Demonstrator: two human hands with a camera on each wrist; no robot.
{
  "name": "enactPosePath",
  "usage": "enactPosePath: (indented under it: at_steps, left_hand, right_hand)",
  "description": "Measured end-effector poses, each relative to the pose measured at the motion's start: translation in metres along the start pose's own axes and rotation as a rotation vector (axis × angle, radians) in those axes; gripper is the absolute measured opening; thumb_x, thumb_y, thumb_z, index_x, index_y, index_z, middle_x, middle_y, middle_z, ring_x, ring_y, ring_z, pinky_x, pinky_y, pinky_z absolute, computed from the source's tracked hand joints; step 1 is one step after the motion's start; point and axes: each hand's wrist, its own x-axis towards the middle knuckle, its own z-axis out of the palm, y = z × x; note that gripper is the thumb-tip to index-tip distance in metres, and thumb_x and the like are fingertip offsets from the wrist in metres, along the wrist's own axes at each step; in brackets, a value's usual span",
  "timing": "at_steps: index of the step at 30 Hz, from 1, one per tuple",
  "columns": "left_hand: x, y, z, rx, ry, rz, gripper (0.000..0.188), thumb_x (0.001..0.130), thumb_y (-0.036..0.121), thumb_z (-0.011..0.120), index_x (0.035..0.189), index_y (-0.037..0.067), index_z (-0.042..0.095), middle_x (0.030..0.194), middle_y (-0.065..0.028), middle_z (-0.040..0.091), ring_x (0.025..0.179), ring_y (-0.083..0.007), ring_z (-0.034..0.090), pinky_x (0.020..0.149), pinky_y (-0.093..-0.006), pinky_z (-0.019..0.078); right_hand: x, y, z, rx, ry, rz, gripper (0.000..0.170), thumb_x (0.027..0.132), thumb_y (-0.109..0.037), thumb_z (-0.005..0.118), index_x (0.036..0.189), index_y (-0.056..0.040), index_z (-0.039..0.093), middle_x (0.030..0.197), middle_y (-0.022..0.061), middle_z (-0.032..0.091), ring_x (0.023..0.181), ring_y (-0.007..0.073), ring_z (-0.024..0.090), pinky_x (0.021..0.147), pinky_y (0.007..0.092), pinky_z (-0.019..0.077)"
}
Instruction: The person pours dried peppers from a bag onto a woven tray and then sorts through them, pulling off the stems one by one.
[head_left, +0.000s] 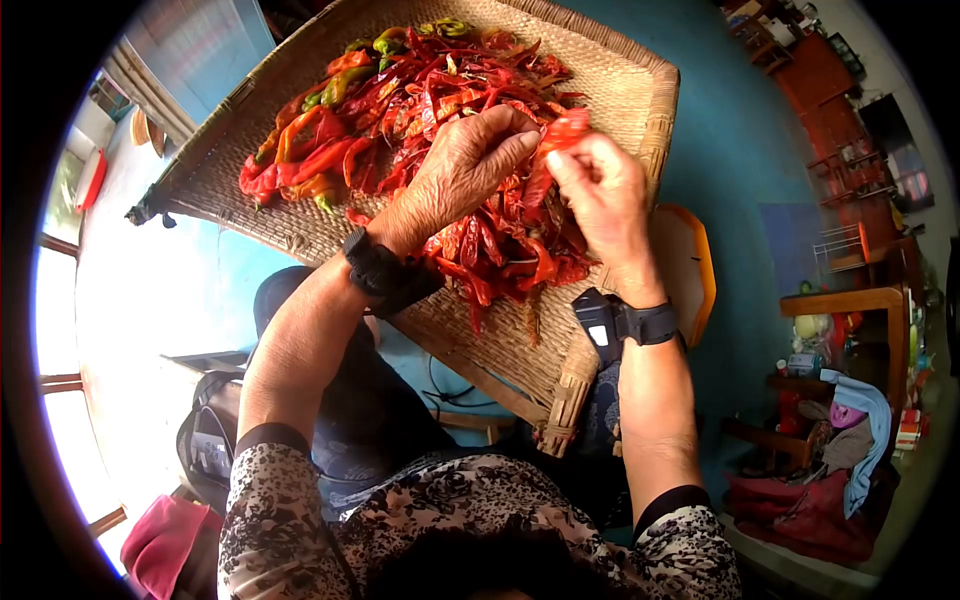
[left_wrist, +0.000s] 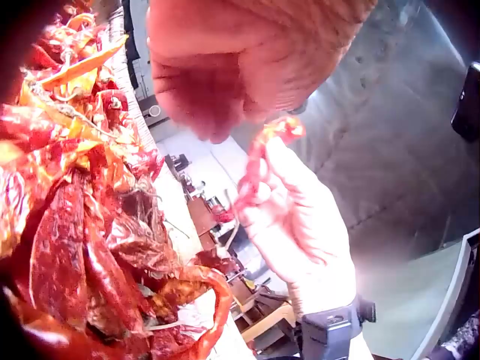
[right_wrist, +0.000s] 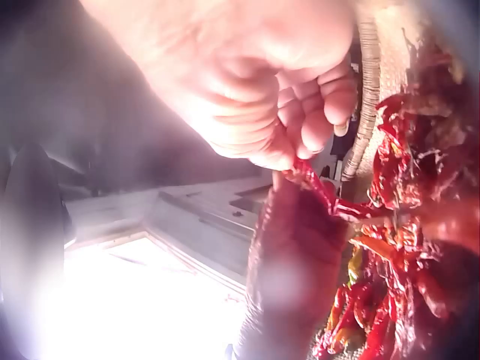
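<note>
In the head view, my right hand (head_left: pixel 605 195) pinches a red chili pepper (head_left: pixel 565 132) between thumb and fingers; the pepper is motion-blurred. My left hand (head_left: pixel 468 165) meets it from the other side, thumb and index fingertips pinched together at the pepper's edge. Both hands are above a heap of red chili peppers (head_left: pixel 480 250) in a woven basket tray (head_left: pixel 615 60). The left wrist view shows the right hand (left_wrist: pixel 296 225) gripping the pepper, close below the curled left hand (left_wrist: pixel 247 60). In the right wrist view, the pepper hangs from the right fingertips (right_wrist: pixel 281 160).
Greenish and orange peppers (head_left: pixel 345 80) lie toward the tray's far left. The tray's near corner (head_left: pixel 565 410) is close to the person's lap. A stool with an orange rim (head_left: pixel 705 270) stands right of the tray. A wooden chair with cloths (head_left: pixel 800 500) is farther right.
</note>
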Motion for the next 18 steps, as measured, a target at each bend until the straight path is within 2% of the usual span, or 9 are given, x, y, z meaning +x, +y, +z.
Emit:
enactPosePath:
  at_steps: [1,2,4,7,8,12,14,16,18]
  left_hand:
    - [0.000,0.001,-0.001,0.000,0.002,-0.001,0.021,0.093,0.022,0.059,0.100,0.002,0.061,0.082,-0.0048,0.063,0.076,-0.0121,0.060,0.067,-0.0283,0.0498]
    - [-0.001,0.002,-0.003,0.231,-0.037,0.033,0.020,0.092,0.022,0.060,0.101,0.004,0.061,0.085,-0.0072,0.064,0.079,-0.0165,0.062,0.069,-0.0303,0.0506]
    - [-0.002,-0.005,-0.006,0.619,-0.143,0.091,0.019,0.088,0.021,0.062,0.102,0.008,0.060,0.094,-0.0131,0.063,0.084,-0.0295,0.063,0.070,-0.0371,0.0519]
    - [-0.009,-0.023,-0.001,0.893,-0.182,0.171,0.023,0.086,0.024,0.063,0.103,0.008,0.059,0.092,-0.0121,0.061,0.079,-0.0316,0.062,0.066,-0.0397,0.0518]
    - [-0.009,-0.033,0.002,0.942,-0.133,0.250,0.022,0.084,0.021,0.063,0.101,0.008,0.058,0.090,-0.0121,0.059,0.075,-0.0321,0.062,0.061,-0.0408,0.0513]
    - [-0.007,-0.024,0.003,0.994,-0.201,0.145,0.015,0.082,0.010,0.057,0.095,0.006,0.053,0.082,-0.0139,0.062,0.079,-0.0316,0.064,0.061,-0.0426,0.0524]
    - [-0.004,-0.025,0.002,0.995,-0.208,0.101,0.013,0.082,0.012,0.059,0.093,0.007,0.056,0.078,-0.0140,0.062,0.075,-0.0321,0.064,0.060,-0.0422,0.0514]
    - [-0.003,-0.023,0.000,0.997,-0.210,0.053,0.011,0.082,0.015,0.061,0.091,0.008,0.058,0.075,-0.0140,0.063,0.072,-0.0325,0.064,0.059,-0.0418,0.0504]
    - [-0.003,-0.019,-0.003,0.749,-0.131,0.073,0.010,0.085,0.016,0.061,0.090,0.007,0.059,0.075,-0.0142,0.064,0.070,-0.0308,0.064,0.060,-0.0402,0.0508]
  right_hand:
    - [0.000,-0.005,-0.004,0.068,0.059,-0.030,0.011,0.088,-0.015,0.065,0.091,-0.0044,0.065,0.075,0.0014,0.064,0.062,0.0073,0.055,0.056,0.0237,0.0465]
    - [-0.002,-0.011,-0.014,0.136,0.107,0.056,0.015,0.089,-0.018,0.065,0.097,-0.0046,0.066,0.077,-0.0004,0.063,0.063,0.0062,0.055,0.056,0.0211,0.0462]
    - [-0.002,-0.006,-0.038,0.169,0.233,-0.014,0.017,0.090,-0.019,0.063,0.099,-0.0039,0.065,0.079,-0.0002,0.063,0.064,0.0050,0.054,0.056,0.0200,0.0456]
    - [-0.006,0.015,-0.080,-0.142,0.521,0.016,0.021,0.089,-0.019,0.066,0.094,0.0009,0.062,0.078,0.0034,0.063,0.063,0.0069,0.055,0.052,0.0197,0.0464]
    - [-0.009,0.024,-0.097,-0.189,0.540,0.005,0.021,0.089,-0.020,0.066,0.092,0.0005,0.061,0.077,0.0039,0.063,0.062,0.0066,0.055,0.051,0.0200,0.0462]
    - [-0.027,0.051,-0.146,-0.547,0.640,0.064,0.022,0.087,-0.022,0.067,0.092,-0.0013,0.061,0.069,0.0035,0.065,0.062,0.0096,0.059,0.054,0.0257,0.0469]
    - [-0.037,0.050,-0.156,-0.794,0.697,0.176,0.022,0.085,-0.024,0.067,0.095,-0.0049,0.062,0.072,0.0057,0.069,0.065,0.0143,0.064,0.060,0.0318,0.0487]
    - [-0.041,0.046,-0.160,-0.914,0.671,0.272,0.018,0.084,-0.021,0.066,0.094,-0.0061,0.062,0.071,0.0069,0.068,0.066,0.0161,0.064,0.063,0.0321,0.0489]
    - [-0.040,0.036,-0.156,-0.985,0.609,0.430,0.019,0.085,-0.016,0.063,0.102,-0.0070,0.061,0.070,0.0086,0.068,0.067,0.0168,0.065,0.066,0.0325,0.0498]
